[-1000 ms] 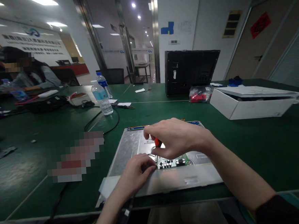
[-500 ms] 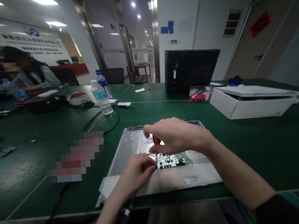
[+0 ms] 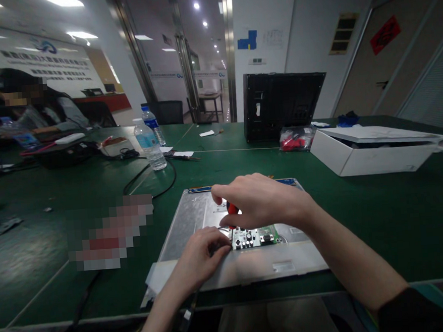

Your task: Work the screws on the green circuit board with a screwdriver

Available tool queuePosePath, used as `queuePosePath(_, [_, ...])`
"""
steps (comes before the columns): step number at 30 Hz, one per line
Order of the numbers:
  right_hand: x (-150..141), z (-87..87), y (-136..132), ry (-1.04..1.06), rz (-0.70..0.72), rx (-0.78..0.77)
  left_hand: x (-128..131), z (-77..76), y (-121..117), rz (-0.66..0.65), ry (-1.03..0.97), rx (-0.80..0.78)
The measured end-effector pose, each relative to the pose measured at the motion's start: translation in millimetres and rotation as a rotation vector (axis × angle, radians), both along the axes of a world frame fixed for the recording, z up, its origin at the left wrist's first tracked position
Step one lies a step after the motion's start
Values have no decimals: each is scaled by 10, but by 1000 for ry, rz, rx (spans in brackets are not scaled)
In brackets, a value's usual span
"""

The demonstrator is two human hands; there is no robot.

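With my right fingers (image 3: 222, 190) pinching the red-handled tool (image 3: 231, 209), a slip could gouge the circuit board (image 3: 250, 238); whether my left fingers (image 3: 220, 255) pinch anything, I cannot tell.

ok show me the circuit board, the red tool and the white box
Circuit board (image 3: 255, 237): head view, on the middle of its component-covered face.
Red tool (image 3: 231, 209): head view, on the red part showing between the fingers.
White box (image 3: 386, 160): head view, on its long front side.
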State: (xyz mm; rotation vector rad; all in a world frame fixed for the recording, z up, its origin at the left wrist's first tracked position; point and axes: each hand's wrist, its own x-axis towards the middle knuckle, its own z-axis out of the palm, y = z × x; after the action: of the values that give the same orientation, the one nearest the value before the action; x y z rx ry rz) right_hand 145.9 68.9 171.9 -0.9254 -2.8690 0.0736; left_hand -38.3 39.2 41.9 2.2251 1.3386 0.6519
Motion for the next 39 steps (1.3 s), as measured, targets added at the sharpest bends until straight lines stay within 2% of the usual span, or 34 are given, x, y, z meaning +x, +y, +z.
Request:
queuePosePath(5, [18,-9,-32,46,83,-35,6,16,-11,-10,-13,9])
queuePosePath(13, [-21,-12,3,10,-30,56,5,3,-13,6,-10,11])
queuePosePath(21, [16,-14,-33,66,108,-18,10,23,-12,-5,-4,9])
queuePosePath(28, [-30,-7,-5,-14,-38,54,7,7,-9,10,-2,2])
queuePosePath(35, [-6,0,-33,33,90,-29,2,3,-3,6,-14,7])
queuePosePath(39, [-24,-15,-23,27,47,14,13,21,-11,1,-12,6])
